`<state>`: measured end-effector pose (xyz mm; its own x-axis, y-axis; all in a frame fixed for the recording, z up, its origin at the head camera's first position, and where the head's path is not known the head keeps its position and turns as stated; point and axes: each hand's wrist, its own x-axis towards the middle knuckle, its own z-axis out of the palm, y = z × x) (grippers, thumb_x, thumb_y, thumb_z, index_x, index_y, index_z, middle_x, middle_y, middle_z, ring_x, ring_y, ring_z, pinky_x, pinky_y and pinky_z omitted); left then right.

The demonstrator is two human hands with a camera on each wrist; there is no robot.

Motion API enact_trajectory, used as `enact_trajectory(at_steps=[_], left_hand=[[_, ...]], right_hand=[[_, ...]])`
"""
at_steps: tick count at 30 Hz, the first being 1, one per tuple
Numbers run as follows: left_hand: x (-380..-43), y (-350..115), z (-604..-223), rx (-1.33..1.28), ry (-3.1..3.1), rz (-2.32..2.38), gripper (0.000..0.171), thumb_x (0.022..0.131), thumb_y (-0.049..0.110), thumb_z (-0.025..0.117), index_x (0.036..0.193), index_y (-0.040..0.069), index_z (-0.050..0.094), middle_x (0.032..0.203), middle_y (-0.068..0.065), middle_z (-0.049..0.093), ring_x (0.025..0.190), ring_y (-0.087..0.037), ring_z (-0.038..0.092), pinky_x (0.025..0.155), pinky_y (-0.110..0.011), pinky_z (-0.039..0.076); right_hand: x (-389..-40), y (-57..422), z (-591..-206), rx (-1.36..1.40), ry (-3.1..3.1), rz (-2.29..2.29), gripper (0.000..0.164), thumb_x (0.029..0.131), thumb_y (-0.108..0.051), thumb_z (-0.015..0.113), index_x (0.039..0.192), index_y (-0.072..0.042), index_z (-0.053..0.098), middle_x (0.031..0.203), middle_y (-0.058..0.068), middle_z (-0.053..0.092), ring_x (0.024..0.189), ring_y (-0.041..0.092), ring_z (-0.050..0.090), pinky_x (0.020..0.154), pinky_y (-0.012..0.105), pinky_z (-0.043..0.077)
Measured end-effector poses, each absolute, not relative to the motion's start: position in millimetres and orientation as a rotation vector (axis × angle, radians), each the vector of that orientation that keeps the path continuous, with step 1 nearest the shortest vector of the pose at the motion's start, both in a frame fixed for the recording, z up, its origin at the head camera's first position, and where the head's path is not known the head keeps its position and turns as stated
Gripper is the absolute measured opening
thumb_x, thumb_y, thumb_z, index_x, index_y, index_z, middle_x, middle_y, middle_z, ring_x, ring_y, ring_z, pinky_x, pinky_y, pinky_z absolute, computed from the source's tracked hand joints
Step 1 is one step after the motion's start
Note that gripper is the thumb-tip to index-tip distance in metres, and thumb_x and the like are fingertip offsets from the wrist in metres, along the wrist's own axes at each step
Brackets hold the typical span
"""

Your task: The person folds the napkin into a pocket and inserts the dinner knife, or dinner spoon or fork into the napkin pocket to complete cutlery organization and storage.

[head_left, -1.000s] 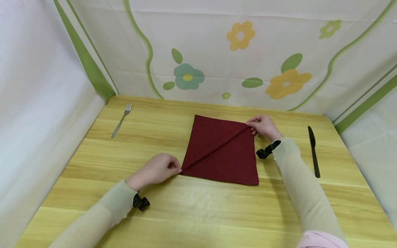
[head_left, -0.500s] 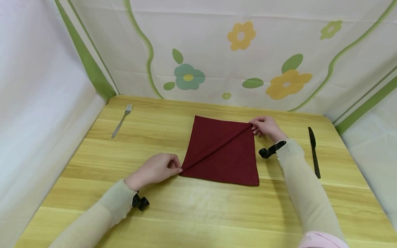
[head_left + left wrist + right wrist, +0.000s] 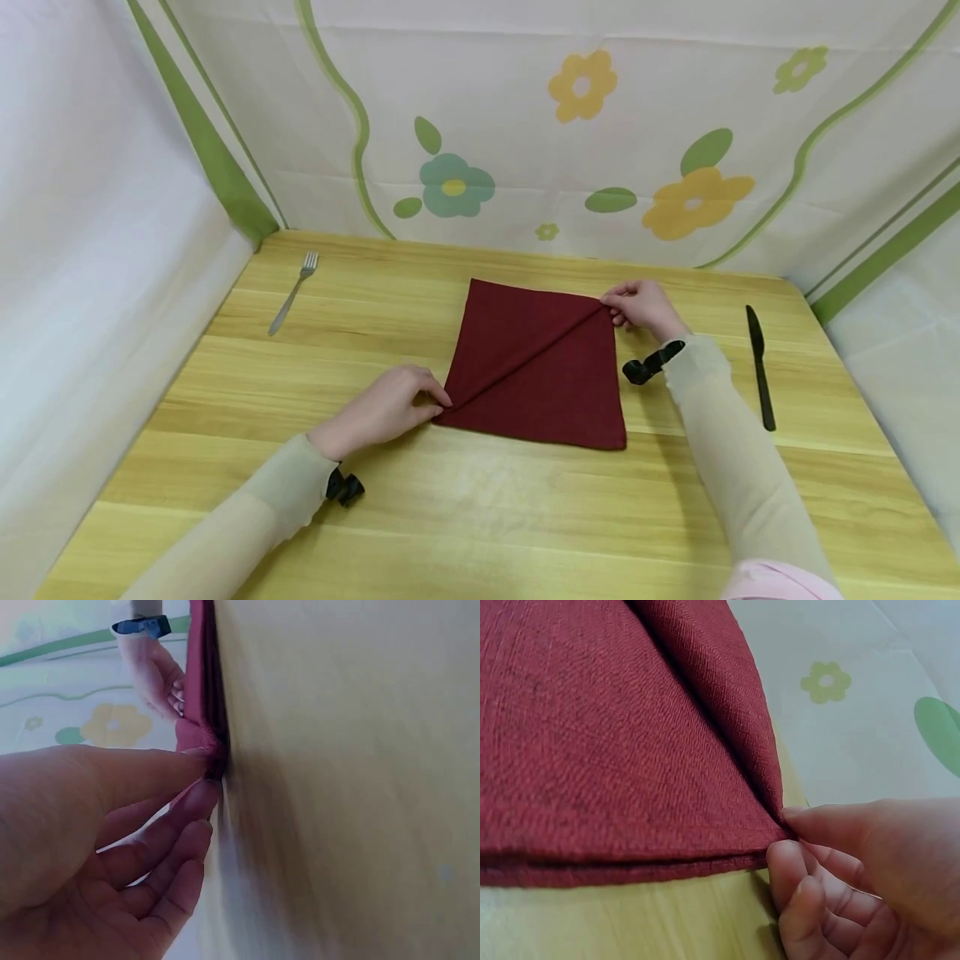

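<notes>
A dark red cloth napkin [image 3: 555, 392], folded into a square, lies on the wooden table with a folded edge running diagonally across its top. My left hand [image 3: 390, 404] pinches the near left corner between thumb and fingers, seen close in the left wrist view with the layered napkin edge [image 3: 204, 667] above it. At the far right corner my right hand [image 3: 641, 307] pinches the other end of the diagonal fold. In the right wrist view the rolled fold of the napkin [image 3: 727, 697] runs down to those fingertips [image 3: 802, 817].
A silver fork [image 3: 295, 292] lies at the far left of the table [image 3: 480, 525]. A black knife [image 3: 759, 367] lies to the right of my right forearm. A white curtain [image 3: 517, 108] printed with flowers hangs behind the table's far edge.
My left hand's fingertips have shifted slightly right and inward over the napkin's corner. My right hand moved slightly right, then slightly back, keeping its pinch. The napkin stays nearly in place.
</notes>
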<state>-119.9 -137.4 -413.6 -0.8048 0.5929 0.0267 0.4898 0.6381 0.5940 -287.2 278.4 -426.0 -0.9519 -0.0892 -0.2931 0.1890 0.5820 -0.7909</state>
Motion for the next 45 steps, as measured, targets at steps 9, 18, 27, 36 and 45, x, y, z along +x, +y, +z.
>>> enact_trajectory(at_steps=[9,18,27,36,45], left_hand=[[-123.9,-128.7,-415.5,0.868,2.605,0.934,0.011,0.090,0.004,0.077,0.097,0.012,0.080,0.097,0.005,0.072,0.088,-0.010,0.066,0.077,-0.029,0.055],[-133.4,-124.7,-414.1,0.855,2.541,1.182,0.017,0.094,0.006,0.075,0.110,0.005,0.075,0.092,0.005,0.069,0.083,-0.009,0.063,0.074,-0.029,0.055],[-191.8,-139.7,-397.1,0.646,2.651,1.322,0.027,0.098,0.012,0.070,0.121,-0.001,0.070,0.095,-0.004,0.069,0.087,-0.020,0.063,0.077,-0.038,0.053],[-244.8,-138.0,-389.3,0.525,2.729,1.306,0.034,0.101,0.025,0.068,0.126,0.003,0.069,0.105,-0.010,0.069,0.097,-0.026,0.062,0.084,-0.040,0.050],[-270.9,-123.7,-405.0,0.431,2.714,1.247,0.032,0.103,0.027,0.064,0.124,0.004,0.070,0.114,-0.011,0.069,0.104,-0.026,0.061,0.087,-0.040,0.051]], right_hand=[[-289.6,287.1,-424.3,0.120,2.546,-1.287,0.031,0.101,-0.023,0.068,0.117,0.004,0.067,0.076,0.002,0.067,0.065,0.012,0.064,0.057,0.026,0.053],[-281.3,294.5,-408.2,0.009,2.546,-1.415,0.046,0.100,-0.029,0.069,0.125,0.009,0.062,0.100,0.017,0.070,0.080,0.020,0.067,0.073,0.032,0.058],[-246.0,260.7,-370.4,-0.235,2.731,-1.325,0.050,0.094,-0.047,0.073,0.124,-0.008,0.073,0.122,0.012,0.069,0.110,0.027,0.063,0.092,0.045,0.049],[-189.5,202.5,-372.4,-0.519,2.648,-1.395,0.033,0.089,-0.045,0.079,0.114,-0.023,0.078,0.113,-0.004,0.073,0.101,0.016,0.068,0.082,0.039,0.055],[-141.8,146.6,-395.9,-0.953,2.529,-1.351,0.031,0.090,-0.032,0.081,0.115,-0.015,0.077,0.111,-0.001,0.074,0.106,0.016,0.067,0.089,0.043,0.055]])
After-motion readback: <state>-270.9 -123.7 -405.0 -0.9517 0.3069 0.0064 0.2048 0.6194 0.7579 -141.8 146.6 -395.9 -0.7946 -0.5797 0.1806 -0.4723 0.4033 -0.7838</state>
